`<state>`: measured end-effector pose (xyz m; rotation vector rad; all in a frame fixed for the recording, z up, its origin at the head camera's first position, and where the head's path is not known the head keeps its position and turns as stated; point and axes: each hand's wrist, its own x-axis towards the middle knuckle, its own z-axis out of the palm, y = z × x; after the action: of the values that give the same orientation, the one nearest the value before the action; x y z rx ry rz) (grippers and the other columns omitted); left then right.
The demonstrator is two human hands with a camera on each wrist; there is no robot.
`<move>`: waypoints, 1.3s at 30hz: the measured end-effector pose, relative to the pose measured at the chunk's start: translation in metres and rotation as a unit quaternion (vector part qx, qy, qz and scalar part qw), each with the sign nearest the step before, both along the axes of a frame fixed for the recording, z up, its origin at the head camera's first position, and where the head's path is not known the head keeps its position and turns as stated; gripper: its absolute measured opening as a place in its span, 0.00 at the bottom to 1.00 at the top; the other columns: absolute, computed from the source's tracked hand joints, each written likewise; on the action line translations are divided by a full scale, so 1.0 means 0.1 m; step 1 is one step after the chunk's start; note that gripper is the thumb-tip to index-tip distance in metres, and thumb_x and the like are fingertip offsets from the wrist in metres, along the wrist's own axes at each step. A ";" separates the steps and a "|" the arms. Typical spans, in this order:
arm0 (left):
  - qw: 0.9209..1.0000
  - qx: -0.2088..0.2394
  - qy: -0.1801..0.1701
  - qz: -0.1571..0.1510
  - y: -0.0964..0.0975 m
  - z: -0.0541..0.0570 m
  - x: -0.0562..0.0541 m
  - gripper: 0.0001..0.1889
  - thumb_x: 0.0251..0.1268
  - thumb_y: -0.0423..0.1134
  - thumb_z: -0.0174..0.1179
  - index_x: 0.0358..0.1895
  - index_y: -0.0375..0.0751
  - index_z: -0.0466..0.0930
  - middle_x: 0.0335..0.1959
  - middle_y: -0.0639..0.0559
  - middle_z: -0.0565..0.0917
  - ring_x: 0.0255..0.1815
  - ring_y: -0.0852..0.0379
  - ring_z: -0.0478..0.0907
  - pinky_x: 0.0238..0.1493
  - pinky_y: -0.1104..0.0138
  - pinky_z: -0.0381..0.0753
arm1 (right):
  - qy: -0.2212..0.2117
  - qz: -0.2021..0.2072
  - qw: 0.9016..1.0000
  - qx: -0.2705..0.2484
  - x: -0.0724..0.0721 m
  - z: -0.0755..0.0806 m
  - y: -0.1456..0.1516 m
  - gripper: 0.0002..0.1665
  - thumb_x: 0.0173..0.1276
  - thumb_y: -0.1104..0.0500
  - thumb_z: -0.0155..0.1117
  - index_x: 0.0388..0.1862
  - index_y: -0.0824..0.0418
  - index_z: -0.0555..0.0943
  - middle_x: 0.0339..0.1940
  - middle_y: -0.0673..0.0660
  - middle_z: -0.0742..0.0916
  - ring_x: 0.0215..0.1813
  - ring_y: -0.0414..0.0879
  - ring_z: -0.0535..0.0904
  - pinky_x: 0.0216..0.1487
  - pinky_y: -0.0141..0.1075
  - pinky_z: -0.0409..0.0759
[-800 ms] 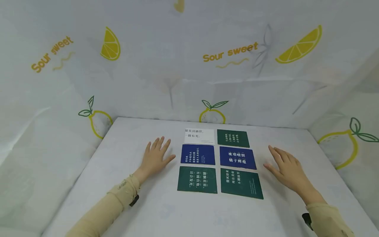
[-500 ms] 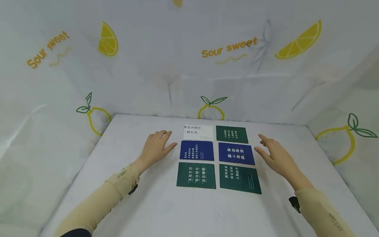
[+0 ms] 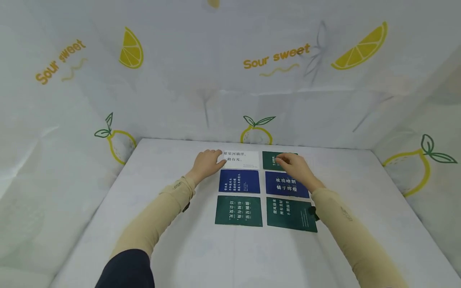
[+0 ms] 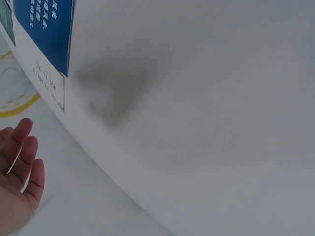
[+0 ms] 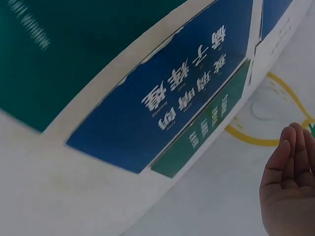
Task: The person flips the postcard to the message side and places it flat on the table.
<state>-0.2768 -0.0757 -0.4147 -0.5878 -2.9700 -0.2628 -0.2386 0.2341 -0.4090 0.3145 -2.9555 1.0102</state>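
Observation:
Several printed cards lie flat on the white tabletop in two columns. My left hand [image 3: 207,164] is at the left edge of the white card [image 3: 243,162]; whether it touches the card cannot be told. In the left wrist view the fingers of the left hand [image 4: 19,182] are loosely bent, holding nothing. Over the back green card [image 3: 269,160] and part of the right blue card [image 3: 284,186] hovers my right hand [image 3: 299,170]. The right wrist view shows the right hand [image 5: 288,191] with fingers together and slightly bent, nothing held, apart from the cards.
Another blue card [image 3: 239,182] lies in front of the white one. Two green cards form the front row, a left one [image 3: 239,212] and a right one [image 3: 288,216]. Behind the table [image 3: 212,256] rises a white lemon-print curtain [image 3: 173,96].
Both hands have moved inward and away from me, the left to the white card, the right from beside the cards to above the back green one. The cards lie as before.

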 end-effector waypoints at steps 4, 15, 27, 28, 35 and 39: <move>0.998 0.029 -0.038 0.036 0.13 -0.10 -0.12 0.22 0.67 0.51 0.52 0.56 0.40 0.75 0.49 0.44 0.84 0.49 0.46 0.81 0.49 0.55 0.79 | -0.050 -0.024 0.998 -0.038 -0.18 -0.09 -0.12 0.25 0.73 0.49 0.49 0.61 0.63 0.72 0.56 0.66 0.80 0.58 0.60 0.76 0.57 0.53 0.74; 0.984 0.098 -0.110 0.101 0.26 -0.32 -0.20 0.26 0.66 0.49 0.52 0.62 0.37 0.69 0.57 0.39 0.76 0.58 0.43 0.73 0.59 0.54 0.73 | -0.087 -0.083 0.989 -0.082 -0.31 -0.46 -0.37 0.25 0.71 0.58 0.52 0.64 0.66 0.68 0.57 0.68 0.78 0.59 0.61 0.74 0.62 0.53 0.69; 0.933 0.264 -0.190 0.156 0.21 -0.77 -0.57 0.37 0.63 0.53 0.53 0.67 0.30 0.58 0.66 0.33 0.67 0.68 0.39 0.64 0.68 0.53 0.64 | -0.154 -0.102 0.965 -0.189 -0.36 -0.48 -0.69 0.34 0.69 0.62 0.51 0.72 0.65 0.55 0.68 0.69 0.67 0.69 0.62 0.64 0.67 0.50 0.67; 0.928 0.274 -0.196 0.158 0.21 -0.86 -0.63 0.39 0.62 0.55 0.53 0.68 0.31 0.56 0.67 0.33 0.65 0.69 0.39 0.62 0.68 0.53 0.62 | -0.163 -0.104 0.962 -0.193 -0.36 -0.48 -0.71 0.35 0.69 0.62 0.51 0.72 0.65 0.54 0.69 0.69 0.66 0.70 0.62 0.62 0.68 0.50 0.65; 0.887 0.351 -0.228 0.196 0.29 -1.11 -0.79 0.39 0.62 0.50 0.51 0.70 0.30 0.51 0.69 0.32 0.61 0.71 0.39 0.57 0.71 0.52 0.58 | -0.186 -0.138 0.948 -0.219 -0.35 -0.49 -0.73 0.35 0.69 0.61 0.51 0.73 0.63 0.54 0.71 0.67 0.64 0.72 0.60 0.60 0.70 0.50 0.63; 0.867 0.394 -0.229 0.203 0.26 -1.24 -0.90 0.40 0.65 0.57 0.46 0.71 0.32 0.49 0.72 0.36 0.57 0.73 0.41 0.53 0.71 0.54 0.57 | -0.187 -0.134 0.939 -0.256 -0.36 -0.48 -0.78 0.34 0.70 0.61 0.49 0.72 0.65 0.55 0.71 0.67 0.64 0.72 0.58 0.61 0.70 0.47 0.63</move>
<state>-0.3670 -0.0497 -0.5386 0.2352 -2.8694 -1.6388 -0.2748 0.1562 -0.4569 -0.3134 -2.7504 1.8937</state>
